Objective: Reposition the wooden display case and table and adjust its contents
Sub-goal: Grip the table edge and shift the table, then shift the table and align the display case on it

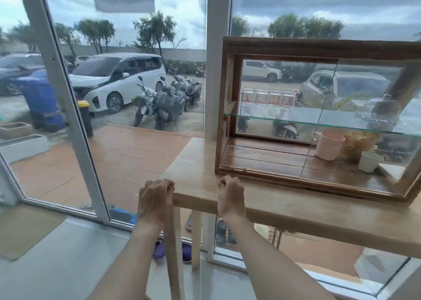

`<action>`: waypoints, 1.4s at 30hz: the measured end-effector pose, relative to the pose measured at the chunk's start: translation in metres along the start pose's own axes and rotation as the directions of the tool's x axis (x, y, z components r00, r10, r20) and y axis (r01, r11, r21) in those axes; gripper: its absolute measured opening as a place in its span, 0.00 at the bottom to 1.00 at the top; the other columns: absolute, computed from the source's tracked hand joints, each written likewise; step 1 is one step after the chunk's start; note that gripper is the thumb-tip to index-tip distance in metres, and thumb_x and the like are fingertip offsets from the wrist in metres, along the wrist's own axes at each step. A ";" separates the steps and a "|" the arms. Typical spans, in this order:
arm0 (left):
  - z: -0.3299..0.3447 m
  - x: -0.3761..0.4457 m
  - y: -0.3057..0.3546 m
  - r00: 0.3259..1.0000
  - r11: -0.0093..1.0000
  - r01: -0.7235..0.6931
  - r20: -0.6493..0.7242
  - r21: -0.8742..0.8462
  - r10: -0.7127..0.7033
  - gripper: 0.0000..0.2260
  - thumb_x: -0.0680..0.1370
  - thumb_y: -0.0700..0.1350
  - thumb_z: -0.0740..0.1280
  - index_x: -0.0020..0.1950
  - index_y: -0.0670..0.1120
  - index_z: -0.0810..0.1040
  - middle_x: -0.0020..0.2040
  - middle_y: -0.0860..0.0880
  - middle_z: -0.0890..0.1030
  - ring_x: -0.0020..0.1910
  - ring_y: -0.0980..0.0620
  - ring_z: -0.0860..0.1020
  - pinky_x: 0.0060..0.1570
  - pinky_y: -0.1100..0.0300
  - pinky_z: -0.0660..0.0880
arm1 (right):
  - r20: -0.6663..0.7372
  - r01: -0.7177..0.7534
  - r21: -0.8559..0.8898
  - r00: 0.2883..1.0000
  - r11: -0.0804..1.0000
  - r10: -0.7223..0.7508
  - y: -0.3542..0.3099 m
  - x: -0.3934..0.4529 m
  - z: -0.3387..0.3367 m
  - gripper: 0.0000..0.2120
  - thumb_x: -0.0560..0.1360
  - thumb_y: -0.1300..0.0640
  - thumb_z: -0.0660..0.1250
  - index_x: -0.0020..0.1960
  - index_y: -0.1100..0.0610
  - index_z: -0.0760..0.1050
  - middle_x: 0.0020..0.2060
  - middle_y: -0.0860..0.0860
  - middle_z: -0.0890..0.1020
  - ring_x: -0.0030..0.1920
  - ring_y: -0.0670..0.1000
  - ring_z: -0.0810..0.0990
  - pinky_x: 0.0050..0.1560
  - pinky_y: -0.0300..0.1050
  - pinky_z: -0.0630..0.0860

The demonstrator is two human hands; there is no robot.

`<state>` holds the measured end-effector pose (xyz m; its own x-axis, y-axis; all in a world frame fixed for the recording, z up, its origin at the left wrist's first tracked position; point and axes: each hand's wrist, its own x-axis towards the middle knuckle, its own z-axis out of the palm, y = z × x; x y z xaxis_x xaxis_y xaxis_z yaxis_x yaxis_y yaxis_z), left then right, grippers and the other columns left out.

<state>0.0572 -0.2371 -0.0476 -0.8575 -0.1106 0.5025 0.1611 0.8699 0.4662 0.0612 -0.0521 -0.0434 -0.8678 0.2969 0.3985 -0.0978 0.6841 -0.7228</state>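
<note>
Two hands on the table: the left hand [155, 199] is wrapped over the near left corner of the wooden table [296, 211], and the right hand [230, 197] is clenched on the front edge just beside it, close to the case's lower left corner.
Display case: the wooden display case [319, 49] sits on the tabletop against the window, its front edge near the table's front edge and just beyond the right hand.
Contents: small glass jars [266, 101] stand in a row on the glass shelf [307, 119]; a glass piece I cannot identify sits at the shelf's right end; below are a pink mug [329, 146], a white cup [370, 162] and a tuft of dried plant.
Risk, case sliding: both grips are at one end, so a jerk or lift here would likely tilt the top and let the case creep toward the edge.
Risk, contents: a sudden shove could topple the jars or shift the loose shelf.
Risk, surroundings: swinging the table could knock the case into the white window frame [216, 72]; the legs could catch the shoes [186, 253] on the floor.
Risk, fingers: the right knuckles could be pinched if the case slides forward.
</note>
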 end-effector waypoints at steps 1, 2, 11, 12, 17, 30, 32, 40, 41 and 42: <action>-0.006 -0.003 -0.011 1.000 1.000 0.024 -0.007 0.011 -0.024 0.05 0.76 0.42 0.68 0.49 0.45 0.82 0.46 0.43 0.85 0.50 0.38 0.77 0.51 0.47 0.71 | 0.014 0.028 0.008 1.000 1.000 -0.028 -0.009 -0.006 0.008 0.08 0.78 0.65 0.60 0.50 0.63 0.79 0.47 0.57 0.79 0.43 0.49 0.73 0.42 0.36 0.67; -0.011 -0.006 -0.021 0.999 0.999 0.041 -0.013 0.025 -0.041 0.05 0.76 0.42 0.68 0.49 0.44 0.83 0.46 0.42 0.85 0.50 0.38 0.77 0.51 0.46 0.71 | 0.027 0.058 0.019 0.998 0.998 -0.059 -0.018 -0.011 0.016 0.08 0.79 0.64 0.61 0.50 0.62 0.79 0.47 0.57 0.80 0.43 0.48 0.73 0.40 0.33 0.66; -0.013 -0.044 -0.117 0.971 0.966 0.239 -0.003 0.096 -0.240 0.04 0.74 0.42 0.68 0.45 0.45 0.82 0.41 0.41 0.84 0.46 0.38 0.79 0.47 0.48 0.74 | 0.312 0.092 0.097 0.943 0.991 -0.118 -0.052 -0.068 0.126 0.08 0.78 0.57 0.63 0.44 0.59 0.77 0.44 0.55 0.79 0.45 0.55 0.77 0.46 0.51 0.73; -0.010 -0.051 -0.130 0.962 0.956 0.270 0.009 0.115 -0.273 0.03 0.74 0.42 0.68 0.45 0.45 0.81 0.41 0.42 0.84 0.45 0.38 0.78 0.46 0.48 0.74 | 0.354 0.082 0.099 0.928 0.992 -0.112 -0.052 -0.075 0.139 0.07 0.78 0.59 0.63 0.44 0.60 0.78 0.44 0.55 0.79 0.45 0.55 0.76 0.46 0.50 0.73; 0.008 -0.081 -0.194 0.897 0.891 0.415 0.080 0.182 -0.434 0.06 0.74 0.42 0.66 0.49 0.47 0.81 0.45 0.44 0.85 0.50 0.40 0.78 0.51 0.50 0.73 | 0.509 0.070 0.030 0.857 0.997 -0.076 -0.039 -0.109 0.205 0.06 0.75 0.60 0.63 0.47 0.55 0.79 0.46 0.54 0.82 0.49 0.55 0.78 0.45 0.46 0.69; 0.020 -0.117 -0.261 0.801 0.808 0.512 0.178 0.292 -0.571 0.10 0.79 0.43 0.61 0.52 0.44 0.81 0.50 0.42 0.84 0.52 0.39 0.78 0.52 0.48 0.72 | 0.631 0.027 -0.023 0.776 0.999 -0.007 -0.010 -0.140 0.250 0.08 0.78 0.60 0.59 0.49 0.58 0.77 0.47 0.56 0.79 0.49 0.56 0.76 0.47 0.46 0.69; 0.016 -0.110 -0.249 0.815 0.826 0.487 0.194 0.283 -0.547 0.10 0.79 0.42 0.60 0.49 0.43 0.81 0.48 0.41 0.84 0.50 0.38 0.78 0.50 0.48 0.73 | 0.609 0.059 -0.038 0.793 0.998 -0.024 -0.015 -0.129 0.236 0.08 0.76 0.62 0.58 0.44 0.59 0.75 0.43 0.56 0.79 0.46 0.57 0.76 0.47 0.52 0.73; -0.015 -0.024 -0.148 0.941 0.938 0.318 0.072 0.141 -0.330 0.08 0.76 0.41 0.64 0.43 0.43 0.83 0.43 0.39 0.84 0.45 0.36 0.80 0.44 0.47 0.77 | 0.352 0.193 0.143 0.907 0.971 -0.232 -0.070 -0.047 0.135 0.08 0.74 0.67 0.59 0.40 0.60 0.75 0.40 0.57 0.80 0.42 0.56 0.76 0.43 0.51 0.73; -0.015 -0.014 -0.132 0.947 0.946 0.307 0.060 0.104 -0.314 0.08 0.75 0.41 0.64 0.44 0.43 0.84 0.44 0.38 0.84 0.46 0.36 0.80 0.45 0.47 0.77 | 0.319 0.200 0.169 0.915 0.965 -0.246 -0.072 -0.040 0.120 0.08 0.75 0.66 0.59 0.41 0.60 0.75 0.40 0.57 0.80 0.42 0.56 0.76 0.44 0.50 0.73; -0.014 -0.005 -0.115 0.952 0.952 0.297 0.055 0.073 -0.301 0.08 0.75 0.42 0.64 0.45 0.44 0.84 0.45 0.38 0.84 0.47 0.36 0.80 0.46 0.47 0.78 | 0.300 0.211 0.188 0.918 0.959 -0.260 -0.071 -0.034 0.105 0.08 0.75 0.65 0.58 0.42 0.59 0.75 0.41 0.56 0.80 0.43 0.55 0.76 0.44 0.49 0.72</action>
<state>0.0496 -0.3438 -0.0930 -0.8917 -0.3406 0.2981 -0.1366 0.8304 0.5402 0.0466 -0.1810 -0.0650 -0.9171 -0.1051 0.3846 -0.3681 0.5938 -0.7155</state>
